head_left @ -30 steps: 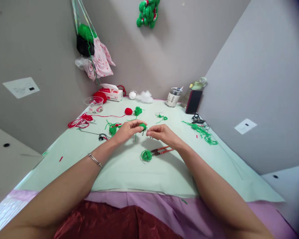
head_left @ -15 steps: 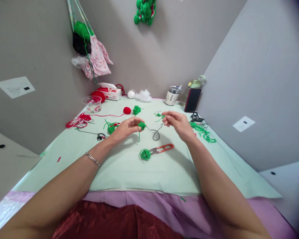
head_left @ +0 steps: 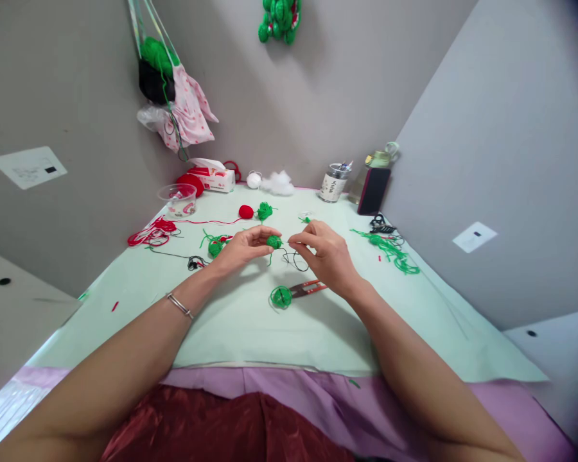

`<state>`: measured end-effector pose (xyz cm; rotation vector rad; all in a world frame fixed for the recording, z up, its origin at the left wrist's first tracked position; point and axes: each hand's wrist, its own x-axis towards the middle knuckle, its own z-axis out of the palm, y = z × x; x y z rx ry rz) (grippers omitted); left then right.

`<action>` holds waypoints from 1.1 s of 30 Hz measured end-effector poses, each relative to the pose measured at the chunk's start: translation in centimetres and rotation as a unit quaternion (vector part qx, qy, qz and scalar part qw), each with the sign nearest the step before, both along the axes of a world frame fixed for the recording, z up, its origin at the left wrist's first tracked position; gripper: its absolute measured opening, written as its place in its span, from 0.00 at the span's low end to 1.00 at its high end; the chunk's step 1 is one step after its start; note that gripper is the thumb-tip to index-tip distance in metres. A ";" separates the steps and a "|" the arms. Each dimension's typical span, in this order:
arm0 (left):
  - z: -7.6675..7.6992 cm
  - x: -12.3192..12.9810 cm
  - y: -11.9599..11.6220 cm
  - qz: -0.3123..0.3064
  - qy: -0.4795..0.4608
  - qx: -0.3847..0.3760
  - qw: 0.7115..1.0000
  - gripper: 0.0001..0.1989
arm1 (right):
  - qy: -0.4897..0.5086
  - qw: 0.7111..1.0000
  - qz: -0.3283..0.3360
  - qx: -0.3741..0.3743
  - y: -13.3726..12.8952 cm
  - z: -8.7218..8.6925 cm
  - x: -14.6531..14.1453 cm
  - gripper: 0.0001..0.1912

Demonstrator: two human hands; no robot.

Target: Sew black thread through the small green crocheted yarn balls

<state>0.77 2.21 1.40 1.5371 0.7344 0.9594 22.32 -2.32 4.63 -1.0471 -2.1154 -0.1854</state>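
Observation:
My left hand (head_left: 252, 247) pinches a small green crocheted ball (head_left: 273, 242) between thumb and fingers, with a short green tail hanging below it. Just to its right, my right hand (head_left: 320, 250) has its thumb and forefinger closed on a thin needle (head_left: 288, 242), pointing toward the ball. A loop of black yarn (head_left: 296, 260) dangles between the hands. Below them a second green crocheted piece (head_left: 281, 297) rests on the table, beside orange-handled thread snips (head_left: 304, 289) partly covered by my right hand.
Red yarn (head_left: 154, 232), a clear plastic tub (head_left: 180, 202) and a tissue box (head_left: 216, 179) are at the left. White stuffing (head_left: 278, 184), a pen tin (head_left: 334, 185) and a phone (head_left: 374, 191) line the back. Green yarn strands (head_left: 392, 253) lie on the right.
My right hand has come left and slightly down, bringing the needle close to the green ball. The black yarn has slackened into a wider loop. My left hand stays in place.

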 end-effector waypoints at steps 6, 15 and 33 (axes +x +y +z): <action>0.1 0.0 -0.1 -0.006 -0.005 -0.011 1.000 0.19 | -0.033 0.999 -0.017 -0.014 0.3 -0.3 0.2 0.09; 0.1 0.3 -0.4 0.011 0.039 0.015 0.999 0.19 | -0.030 0.998 -0.002 -0.056 0.3 -0.6 0.0 0.10; 0.3 0.0 -0.3 -0.018 -0.033 -0.039 0.999 0.20 | 0.220 0.911 0.083 -0.338 0.9 0.1 0.2 0.10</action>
